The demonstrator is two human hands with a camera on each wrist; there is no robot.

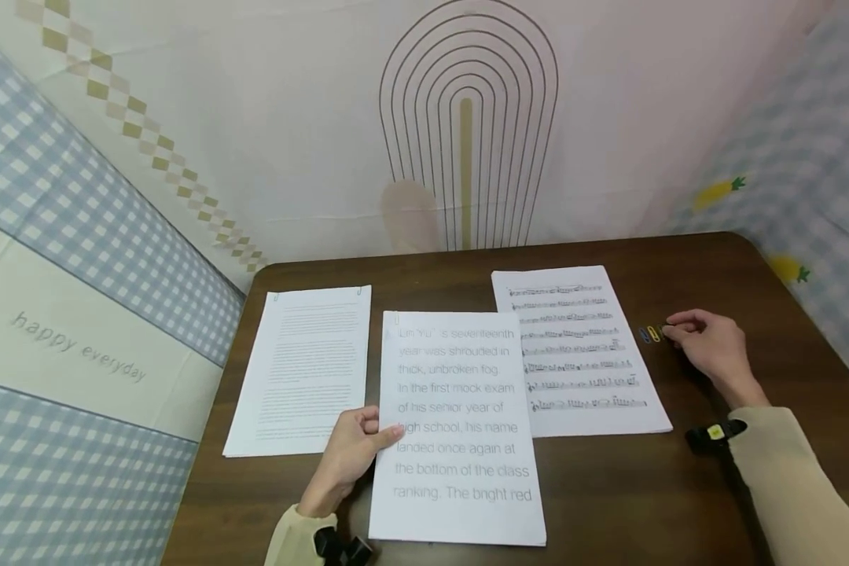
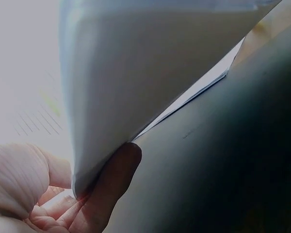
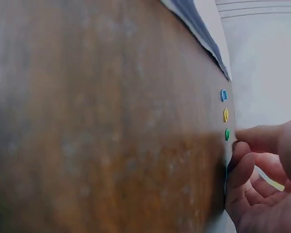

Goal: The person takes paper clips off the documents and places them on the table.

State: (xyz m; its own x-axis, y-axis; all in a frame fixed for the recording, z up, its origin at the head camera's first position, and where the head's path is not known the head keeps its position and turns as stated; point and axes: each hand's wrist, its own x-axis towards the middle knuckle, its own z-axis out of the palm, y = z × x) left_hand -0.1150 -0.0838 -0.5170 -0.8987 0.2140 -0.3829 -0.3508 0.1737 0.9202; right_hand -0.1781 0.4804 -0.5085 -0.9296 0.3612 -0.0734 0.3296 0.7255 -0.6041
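One paper stack (image 1: 460,428) points lengthwise away, left hand (image 1: 352,448) gripping; right hand (image 1: 713,346), grasp unclear.

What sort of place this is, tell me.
Likely a desk corner set up for paperwork, perhaps at home: a dark brown table holding printed pages and colorful paper clips, with patterned cloth behind and beside it.

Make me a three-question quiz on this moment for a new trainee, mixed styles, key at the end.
1. True or false: the small-print pages lie left of the sheet music.
2. The left hand holds: A) the sheet music; B) the large-print pages; C) the small-print pages.
3. What colour is the visible paper clip nearest the right hand?

Key: 1 true; 2 B; 3 green.
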